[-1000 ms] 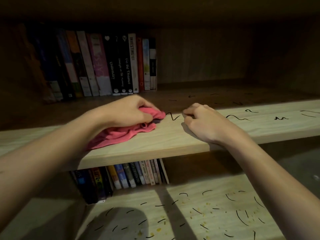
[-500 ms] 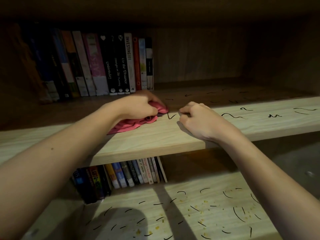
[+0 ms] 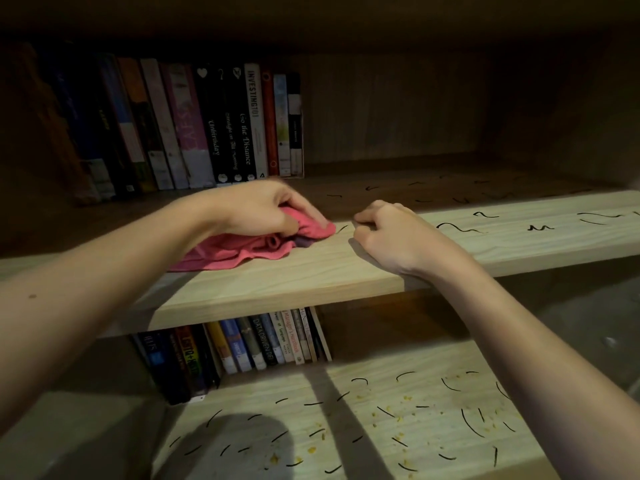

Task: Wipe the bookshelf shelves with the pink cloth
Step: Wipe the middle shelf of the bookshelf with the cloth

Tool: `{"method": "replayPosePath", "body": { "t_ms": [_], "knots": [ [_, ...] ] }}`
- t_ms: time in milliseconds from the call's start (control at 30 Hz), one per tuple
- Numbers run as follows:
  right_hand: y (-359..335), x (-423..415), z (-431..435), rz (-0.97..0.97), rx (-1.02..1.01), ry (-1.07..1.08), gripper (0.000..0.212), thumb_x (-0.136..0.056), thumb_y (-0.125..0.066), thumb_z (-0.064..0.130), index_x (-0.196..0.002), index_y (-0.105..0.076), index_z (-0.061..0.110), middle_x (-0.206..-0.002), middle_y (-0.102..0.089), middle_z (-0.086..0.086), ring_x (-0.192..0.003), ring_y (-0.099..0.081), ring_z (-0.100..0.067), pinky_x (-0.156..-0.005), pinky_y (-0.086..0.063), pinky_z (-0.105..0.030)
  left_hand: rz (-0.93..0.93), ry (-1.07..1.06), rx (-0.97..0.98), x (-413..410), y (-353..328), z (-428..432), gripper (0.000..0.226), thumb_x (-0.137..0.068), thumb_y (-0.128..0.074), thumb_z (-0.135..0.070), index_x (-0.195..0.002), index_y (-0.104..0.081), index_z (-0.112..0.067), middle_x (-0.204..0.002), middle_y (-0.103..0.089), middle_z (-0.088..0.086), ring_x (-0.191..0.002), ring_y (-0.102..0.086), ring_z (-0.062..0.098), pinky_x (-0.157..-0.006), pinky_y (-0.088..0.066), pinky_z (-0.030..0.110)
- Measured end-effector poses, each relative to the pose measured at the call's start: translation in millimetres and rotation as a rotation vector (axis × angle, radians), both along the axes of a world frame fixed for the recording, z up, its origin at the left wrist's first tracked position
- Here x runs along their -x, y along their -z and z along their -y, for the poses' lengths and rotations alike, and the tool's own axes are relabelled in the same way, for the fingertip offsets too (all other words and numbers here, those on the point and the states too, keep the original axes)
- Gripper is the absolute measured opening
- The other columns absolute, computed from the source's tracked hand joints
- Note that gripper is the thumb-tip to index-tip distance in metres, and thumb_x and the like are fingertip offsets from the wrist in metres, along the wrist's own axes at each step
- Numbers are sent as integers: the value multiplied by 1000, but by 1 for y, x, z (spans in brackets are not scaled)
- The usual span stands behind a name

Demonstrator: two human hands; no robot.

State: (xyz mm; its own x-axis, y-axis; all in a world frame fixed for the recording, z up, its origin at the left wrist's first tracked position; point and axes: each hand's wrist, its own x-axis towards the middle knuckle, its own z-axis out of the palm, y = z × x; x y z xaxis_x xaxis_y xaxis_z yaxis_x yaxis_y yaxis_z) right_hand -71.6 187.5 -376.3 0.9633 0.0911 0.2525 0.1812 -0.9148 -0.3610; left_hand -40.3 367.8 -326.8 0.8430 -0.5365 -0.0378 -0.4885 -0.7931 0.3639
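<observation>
Pink cloth point(image 3: 242, 252), bunched in the curled left hand point(image 3: 259, 209), has cut the adjacent mark point(image 3: 341, 229) from zigzag to short stroke; right hand point(image 3: 391, 233) fisted, empty, on shelf point(image 3: 311, 277); more squiggles point(image 3: 460, 227) await rightward

On the upper shelf point(image 3: 346, 268), a white book spine point(image 3: 254, 98) reads "INVESTING101"; the black spine point(image 3: 244, 140) beside it reads "Go the Distance"; another black spine point(image 3: 213, 140) reads "Unbirthday"; on the lower shelf point(image 3: 381, 420), a dark spine point(image 3: 265, 337) reads "DATA DRIVEN"; a pale spine point(image 3: 292, 334) reads "Manager's Handbook".

One head-worn view — facing forward and down, close to the upper shelf point(image 3: 311, 271), the lower shelf point(image 3: 381, 427) beneath.
</observation>
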Motion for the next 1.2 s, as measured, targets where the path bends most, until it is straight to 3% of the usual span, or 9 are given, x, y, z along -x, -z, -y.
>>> {"method": "replayPosePath", "body": {
  "t_ms": [167,300,400,500,667,800,900,1000,1200],
  "knots": [
    [-1,2,0,-1,-19,2,42,-93,-38,26,-129,-54,12,-142,-43,-1,-129,-38,-22,-104,-36,-38,67,-64,6,-14,10,15,36,-92,-48,-18,-121,-58,-36,-118,-63,-4,-89,-63,12,-84,-51,27],
    [1,-1,0,12,-17,7,45,-92,-39,27,-133,-51,11,-142,-45,-2,-129,-39,-23,-104,-37,-37,-46,72,72,3,4,-2,48,-85,-49,1,-102,-64,-42,-115,-63,-18,-91,-65,6,-88,-51,22],
    [1,-2,0,5,-18,4,46,-93,-37,27,-135,-49,12,-142,-44,-2,-130,-37,-22,-105,-36,-38,25,-1,18,-1,5,-1,39,-91,-48,-9,-112,-60,-40,-110,-63,-15,-78,-62,-6,-71,-46,9],
    [1,-1,0,0,-22,1,46,-93,-38,28,-134,-50,13,-141,-45,-2,-129,-38,-22,-104,-36,-38,94,-76,-2,-12,10,18,36,-93,-46,-20,-124,-58,-35,-117,-63,-3,-90,-62,12,-83,-51,27],
    [2,-3,1,20,-30,6,44,-92,-42,28,-132,-53,12,-137,-50,-4,-125,-44,-25,-100,-40,-35,-84,113,73,6,1,2,52,-84,-48,6,-108,-68,-36,-118,-63,-16,-96,-65,7,-93,-50,29],
    [2,-2,1,13,-34,-1,44,-93,-40,27,-132,-52,11,-138,-48,-4,-127,-41,-24,-101,-39,-36,-36,-24,2,-2,2,1,34,-91,-49,-10,-113,-63,-32,-104,-69,-3,-64,-63,4,-64,-51,15],
    [1,-1,1,16,-28,3,45,-92,-40,27,-132,-52,12,-139,-48,-5,-127,-41,-25,-101,-39,-37,35,-93,-52,-15,8,23,31,-93,-47,-24,-122,-57,-29,-111,-66,5,-85,-64,18,-80,-51,28],
    [2,-2,1,12,-27,8,46,-91,-40,27,-133,-51,13,-140,-47,-5,-126,-41,-25,-98,-38,-35,-7,29,-6,-7,4,22,43,-88,-49,-9,-111,-62,-43,-122,-62,-9,-98,-63,16,-94,-47,31],
    [2,-4,2,14,-25,5,45,-93,-37,26,-135,-50,13,-141,-46,-3,-128,-40,-23,-100,-36,-35,-7,-51,-45,-5,-2,4,33,-92,-50,-14,-96,-57,-46,-97,-65,-11,-78,-63,14,-71,-49,23]
  ]
}}
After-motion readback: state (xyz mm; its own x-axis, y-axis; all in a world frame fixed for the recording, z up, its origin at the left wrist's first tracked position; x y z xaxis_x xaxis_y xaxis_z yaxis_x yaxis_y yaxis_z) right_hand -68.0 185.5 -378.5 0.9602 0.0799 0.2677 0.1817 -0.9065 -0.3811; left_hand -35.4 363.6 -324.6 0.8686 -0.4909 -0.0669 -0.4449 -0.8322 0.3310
